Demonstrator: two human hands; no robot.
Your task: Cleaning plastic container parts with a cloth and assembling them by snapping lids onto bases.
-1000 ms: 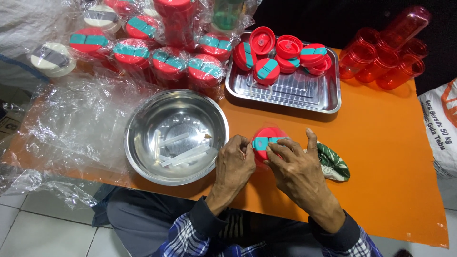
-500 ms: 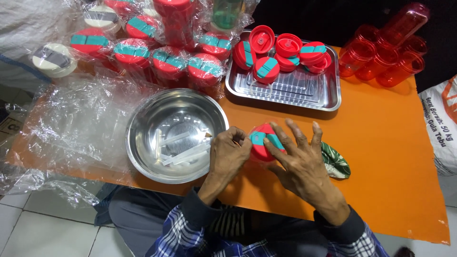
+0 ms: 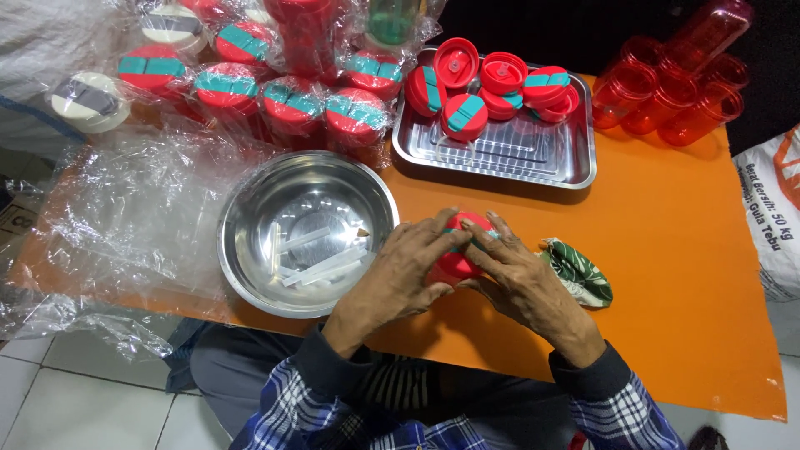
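Note:
A red round lid with a teal flap [image 3: 461, 260] rests on the orange table [image 3: 683, 250] in front of me. My left hand [image 3: 398, 279] wraps its left side, fingers reaching over the top. My right hand [image 3: 521, 279] presses on its right side, fingertips on the teal part. Both hands cover most of the lid. Just left of my hands stands a steel bowl [image 3: 250, 242] holding several white straws [image 3: 321, 262].
A steel tray [image 3: 533, 154] at the back holds several red lids with teal flaps. Wrapped red bottles [image 3: 292, 100] crowd the back left on clear plastic film [image 3: 125, 217]. Red tumblers [image 3: 675, 83] lie back right. A leaf-patterned cloth [image 3: 579, 273] sits by my right hand.
Both hands have closed in over the lid, covering more of it. My right fingers, spread wide before, now lie together on the teal flap.

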